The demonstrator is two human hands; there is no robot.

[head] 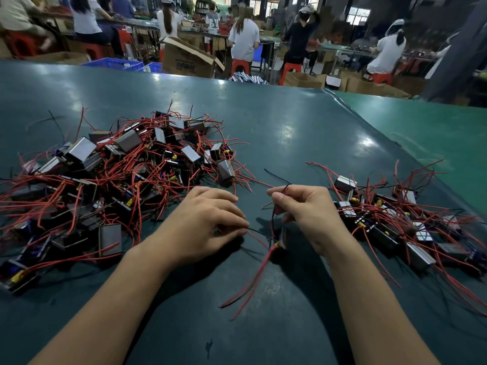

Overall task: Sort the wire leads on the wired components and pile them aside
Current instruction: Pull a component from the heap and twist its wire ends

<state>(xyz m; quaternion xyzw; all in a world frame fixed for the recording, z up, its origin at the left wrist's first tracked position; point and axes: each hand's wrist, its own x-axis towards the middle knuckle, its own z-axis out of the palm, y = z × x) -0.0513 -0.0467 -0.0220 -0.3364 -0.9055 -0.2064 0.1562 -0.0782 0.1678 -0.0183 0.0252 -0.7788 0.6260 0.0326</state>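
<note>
Both hands (258, 217) pinch black leads (257, 231); red leads (253, 280) trail toward the person.

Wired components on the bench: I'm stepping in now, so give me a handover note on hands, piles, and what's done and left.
Left hand: pinching a black lead.
Right hand: pinching leads of the same component, which sits between the hands on the table.
Large pile on the left: tangled, seemingly unsorted.
Small pile on the right: likely the finished ones.
Left: finish this one, add it to the right, continue through the left pile.
</note>
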